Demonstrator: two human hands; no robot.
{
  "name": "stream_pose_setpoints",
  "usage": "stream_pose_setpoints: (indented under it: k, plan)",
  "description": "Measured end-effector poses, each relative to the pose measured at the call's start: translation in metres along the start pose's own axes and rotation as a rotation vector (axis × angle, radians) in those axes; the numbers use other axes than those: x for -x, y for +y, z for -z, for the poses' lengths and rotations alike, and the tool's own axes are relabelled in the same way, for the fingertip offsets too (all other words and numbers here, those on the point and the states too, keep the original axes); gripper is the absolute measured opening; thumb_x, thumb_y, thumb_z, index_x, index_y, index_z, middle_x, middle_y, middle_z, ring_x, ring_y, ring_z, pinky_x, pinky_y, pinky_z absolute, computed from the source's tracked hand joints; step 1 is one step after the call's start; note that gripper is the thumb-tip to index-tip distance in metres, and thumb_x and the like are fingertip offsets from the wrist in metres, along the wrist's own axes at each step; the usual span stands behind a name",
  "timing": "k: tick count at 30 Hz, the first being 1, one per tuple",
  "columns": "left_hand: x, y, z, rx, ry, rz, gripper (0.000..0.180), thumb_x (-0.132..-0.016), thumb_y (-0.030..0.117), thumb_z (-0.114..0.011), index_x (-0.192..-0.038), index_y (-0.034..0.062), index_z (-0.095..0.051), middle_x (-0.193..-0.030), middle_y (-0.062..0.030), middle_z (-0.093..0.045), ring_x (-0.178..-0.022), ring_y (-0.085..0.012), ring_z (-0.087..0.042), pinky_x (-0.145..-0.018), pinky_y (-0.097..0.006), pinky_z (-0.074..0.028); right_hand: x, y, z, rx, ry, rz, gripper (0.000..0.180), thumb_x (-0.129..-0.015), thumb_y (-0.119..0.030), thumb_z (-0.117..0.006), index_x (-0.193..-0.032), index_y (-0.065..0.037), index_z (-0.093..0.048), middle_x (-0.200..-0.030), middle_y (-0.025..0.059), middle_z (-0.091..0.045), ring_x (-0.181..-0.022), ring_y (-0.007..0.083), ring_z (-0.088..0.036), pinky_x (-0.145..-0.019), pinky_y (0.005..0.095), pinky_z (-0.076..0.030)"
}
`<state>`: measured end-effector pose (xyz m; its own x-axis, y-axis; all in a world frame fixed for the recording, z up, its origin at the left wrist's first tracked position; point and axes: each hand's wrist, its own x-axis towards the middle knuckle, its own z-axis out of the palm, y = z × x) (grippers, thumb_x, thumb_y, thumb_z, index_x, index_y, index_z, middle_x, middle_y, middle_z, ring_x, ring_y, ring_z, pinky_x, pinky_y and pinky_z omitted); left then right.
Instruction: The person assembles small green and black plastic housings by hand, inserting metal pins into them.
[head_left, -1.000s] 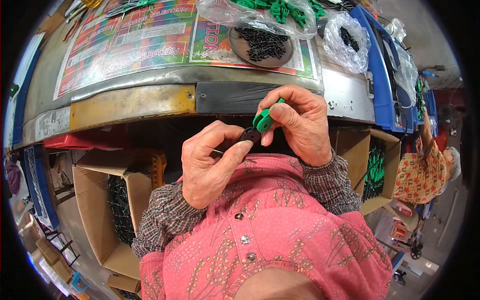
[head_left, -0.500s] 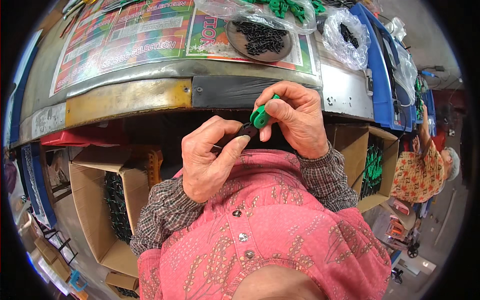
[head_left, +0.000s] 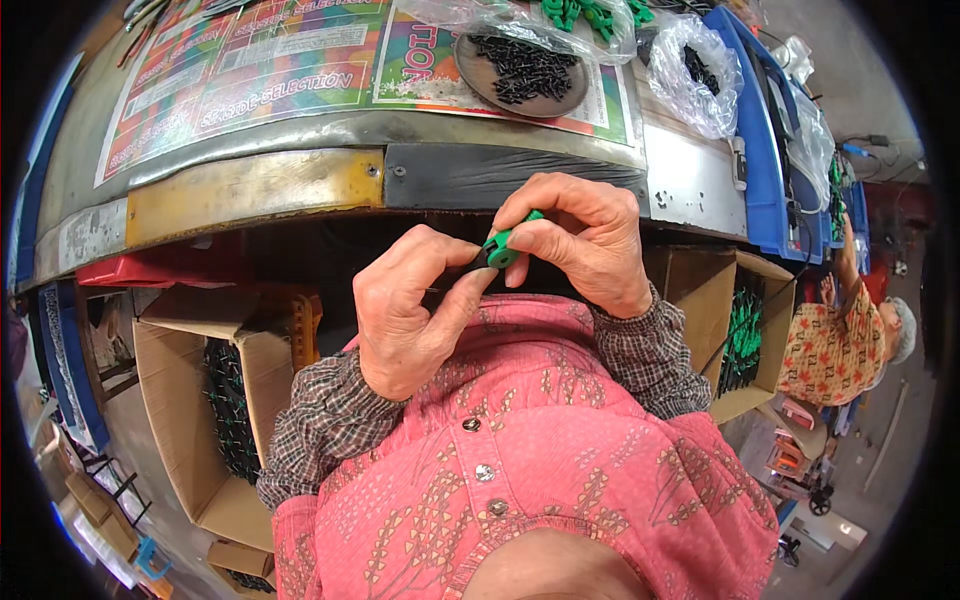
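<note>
In front of my chest, near the bench edge, both hands meet at a small green plastic part (head_left: pixel 501 252) with a round, disc-like end. My right hand (head_left: pixel 585 238) pinches it between thumb and fingers. A dark, thin piece (head_left: pixel 478 263) is pinched in my left hand (head_left: pixel 410 310), mostly hidden by the thumb and forefinger. Its end meets the green part; whether it sits inside or against it I cannot tell.
On the bench are a round dish (head_left: pixel 572 98) of small black pieces, a plastic bag (head_left: pixel 590 45) with green parts and a blue bin (head_left: pixel 760 150). Open cardboard boxes (head_left: pixel 180 400) (head_left: pixel 690 285) flank me below. Another person (head_left: pixel 835 350) is at the right.
The dark piece and the green part have come together. The green part has tilted and moved slightly left and down, with my right fingers following it.
</note>
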<state>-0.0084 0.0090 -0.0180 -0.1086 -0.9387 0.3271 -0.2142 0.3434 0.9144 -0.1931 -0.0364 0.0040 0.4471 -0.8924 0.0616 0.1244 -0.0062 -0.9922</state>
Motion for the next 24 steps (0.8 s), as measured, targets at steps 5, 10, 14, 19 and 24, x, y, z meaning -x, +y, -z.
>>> stream_pose_setpoints:
  k: [5,10,14,19,24]
  plan:
    - [0.003,-0.002,0.001,0.019,-0.024,0.064,0.012,-0.077,0.001,-0.069,-0.087,-0.0005,-0.064,-0.075,-0.0080,-0.060,-0.064,-0.0155,-0.059,-0.057,-0.026,-0.045,0.000,0.002,-0.005,-0.006,-0.009,-0.051,0.013,-0.088,-0.005,-0.064,-0.097,0.004,-0.062,-0.082,0.0050,-0.063,-0.064,0.0091,-0.063,-0.057,0.0203,-0.053]
    - [0.006,0.002,0.002,0.541,-0.068,0.468,0.009,-0.086,0.006,-0.065,-0.089,-0.0021,-0.062,-0.075,-0.0003,-0.060,-0.065,-0.0041,-0.052,-0.058,-0.020,-0.043,-0.002,-0.004,-0.012,0.050,0.084,-0.084,0.013,-0.090,-0.011,-0.063,-0.095,0.001,-0.063,-0.076,0.0009,-0.061,-0.059,0.0033,-0.053,-0.050,0.0166,-0.044]
    - [0.006,0.004,0.003,0.631,-0.085,0.546,0.010,-0.087,0.007,-0.065,-0.089,-0.0020,-0.062,-0.073,0.0010,-0.059,-0.066,-0.0025,-0.050,-0.059,-0.018,-0.041,-0.003,-0.004,-0.014,0.068,0.090,-0.101,0.014,-0.091,-0.013,-0.062,-0.093,0.001,-0.062,-0.074,-0.0003,-0.060,-0.056,0.0020,-0.049,-0.047,0.0160,-0.040]
    - [0.007,0.001,0.002,0.607,-0.072,0.522,0.010,-0.088,0.008,-0.065,-0.087,-0.0014,-0.061,-0.073,0.0012,-0.059,-0.065,-0.0027,-0.050,-0.058,-0.018,-0.041,-0.002,-0.002,-0.018,0.025,0.098,-0.142,0.013,-0.091,-0.013,-0.062,-0.092,0.000,-0.061,-0.074,-0.0002,-0.060,-0.055,0.0017,-0.048,-0.046,0.0154,-0.038]
    - [0.006,0.000,0.004,0.638,-0.075,0.530,0.011,-0.088,0.009,-0.065,-0.089,-0.0015,-0.061,-0.073,0.0013,-0.059,-0.065,-0.0026,-0.050,-0.058,-0.018,-0.041,-0.003,0.001,-0.020,0.006,0.105,-0.137,0.013,-0.091,-0.014,-0.062,-0.093,0.000,-0.061,-0.074,-0.0006,-0.059,-0.055,0.0015,-0.048,-0.045,0.0151,-0.038]
